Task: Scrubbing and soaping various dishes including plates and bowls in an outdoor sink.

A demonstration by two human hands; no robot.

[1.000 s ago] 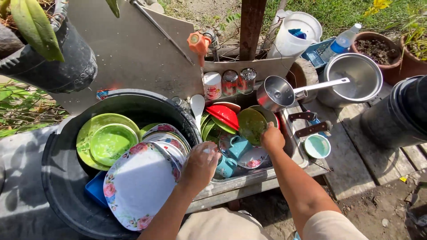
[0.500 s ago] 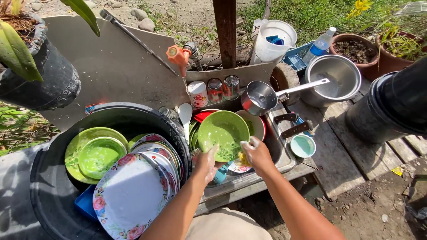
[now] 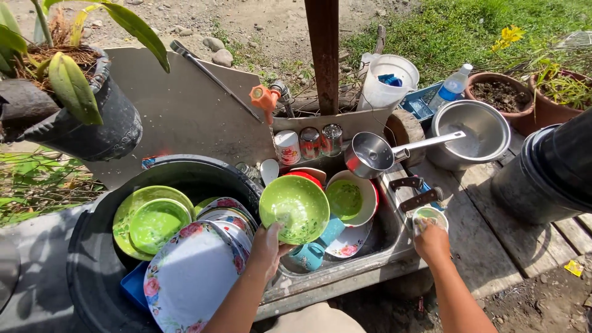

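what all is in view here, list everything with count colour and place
green bowl: 1, lime green, held over the sink
steel sink: 1, grey, centre
black tub: 1, left
floral plates: several, white with pink flowers, stacked in tub
green plates: 2, in tub, left side
teal mugs: at least 2, in sink
saucepan: 1, steel, behind sink
steel pot: 1, right rear
small cup: 1, pale teal, right of sink
tins: 3, behind sink
white jug: 1, rear
left hand: grips green bowl
right hand: at the small cup
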